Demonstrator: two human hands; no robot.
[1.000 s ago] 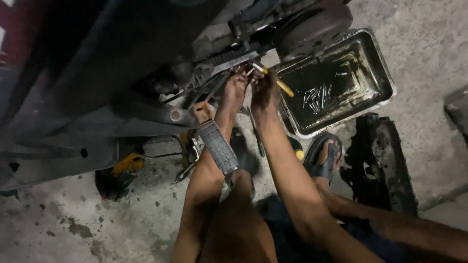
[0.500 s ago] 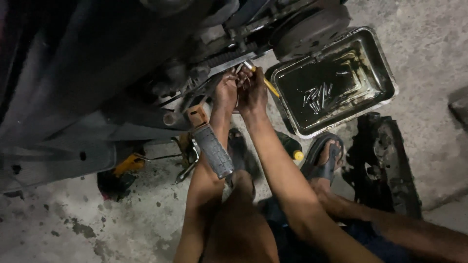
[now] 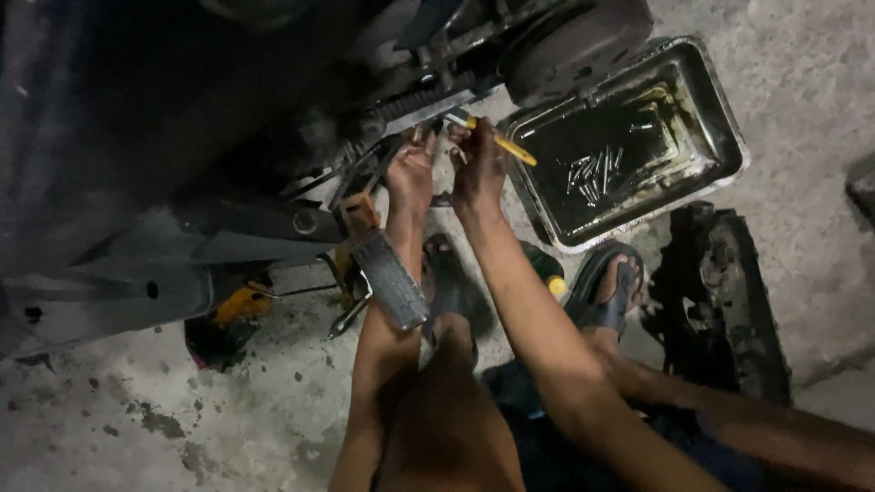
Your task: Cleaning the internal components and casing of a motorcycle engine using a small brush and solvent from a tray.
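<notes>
My right hand (image 3: 478,167) grips a screwdriver with a yellow handle (image 3: 502,145); its tip points up-left at the underside of a dark motorbike engine (image 3: 428,87). My left hand (image 3: 412,169) reaches up beside it, fingers curled against a metal part under the engine; what it holds is hidden. Both forearms stretch up from my knees at the bottom of the view.
A greasy metal tray (image 3: 720,164) with several bolts in oil lies to the right. A ribbed footrest pedal (image 3: 390,276) sticks out next to my left forearm. My sandalled foot (image 3: 609,290) rests on concrete beside a black oily patch (image 3: 720,301). A wrench (image 3: 346,314) lies below the pedal.
Both hands have shifted slightly up and left toward the engine underside, with the screwdriver still in the right hand. The view has drifted a little.
</notes>
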